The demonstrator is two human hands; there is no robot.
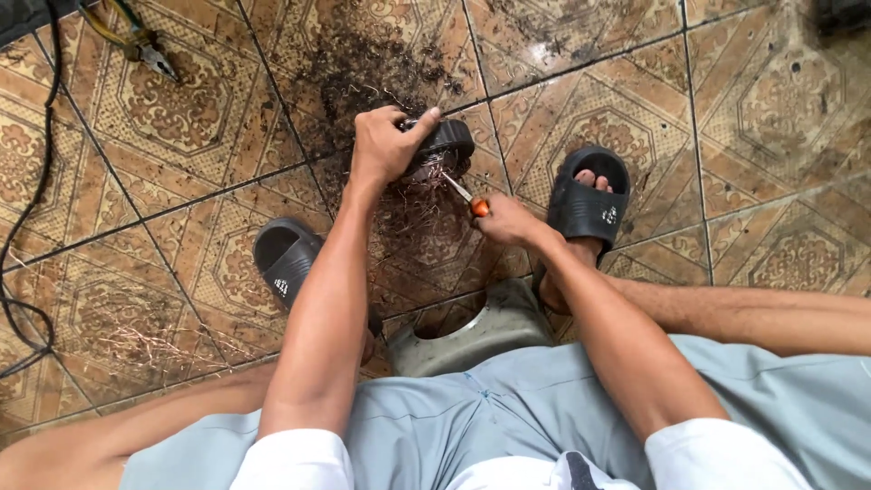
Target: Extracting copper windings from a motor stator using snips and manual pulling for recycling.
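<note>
Bright, even daylight; glare on floor tiles (553, 50) top centre; soft shadows; sharp focus.

No packages, labels, signs or screens in view

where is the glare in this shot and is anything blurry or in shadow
Head view: daylight glare on the wet floor tiles at top centre; left hand, black round part and right hand with the orange-handled screwdriver are sharp; top corners fall darker; soft shadows only.
</note>
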